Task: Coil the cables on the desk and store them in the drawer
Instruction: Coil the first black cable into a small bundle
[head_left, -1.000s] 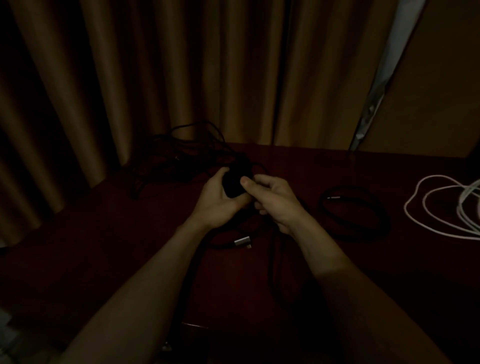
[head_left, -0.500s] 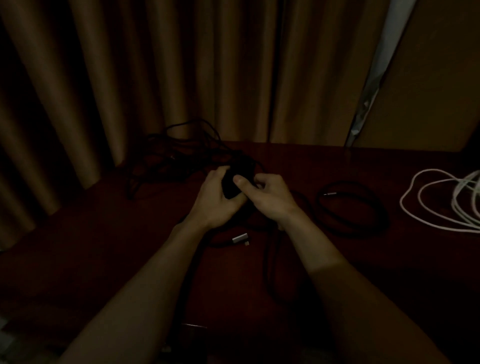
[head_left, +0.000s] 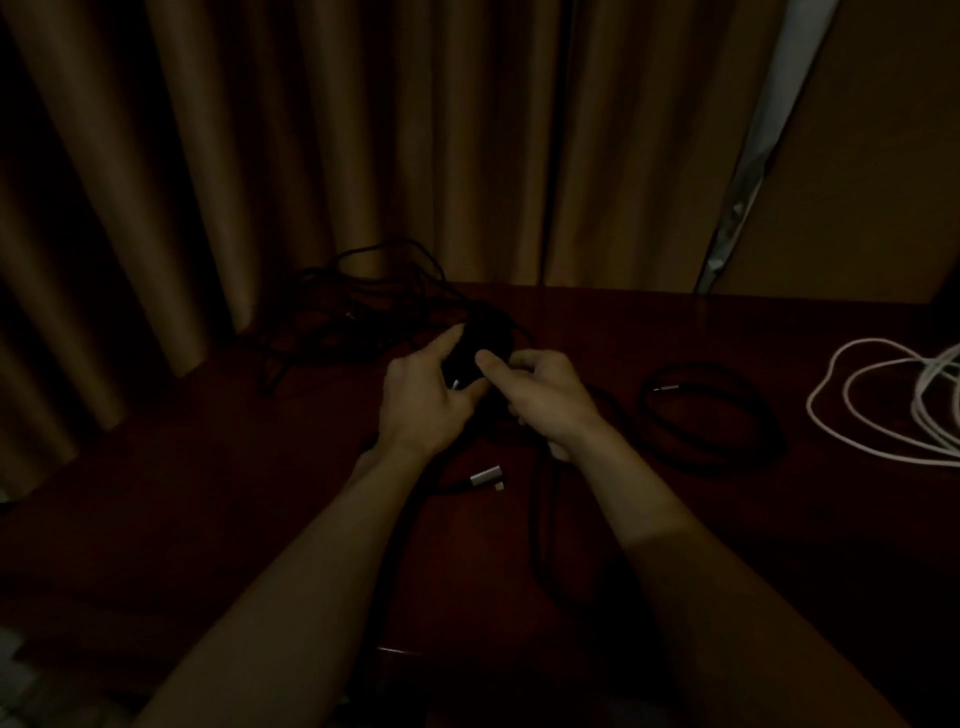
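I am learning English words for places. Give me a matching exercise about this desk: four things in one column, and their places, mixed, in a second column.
Things
1. white cable
2. black coil
3. silver plug
4. black bundle

Places
A. held by the left hand and the right hand
B. at the far right of the desk
C. on the desk, between the forearms
D. on the desk, between the right hand and the white cable

Pairs: 1-B, 2-D, 3-C, 4-A

Glossy dark wood desk (head_left: 675, 545), matt cloth curtain (head_left: 363, 156), metal connector (head_left: 484, 475), matt black cable (head_left: 711, 415)
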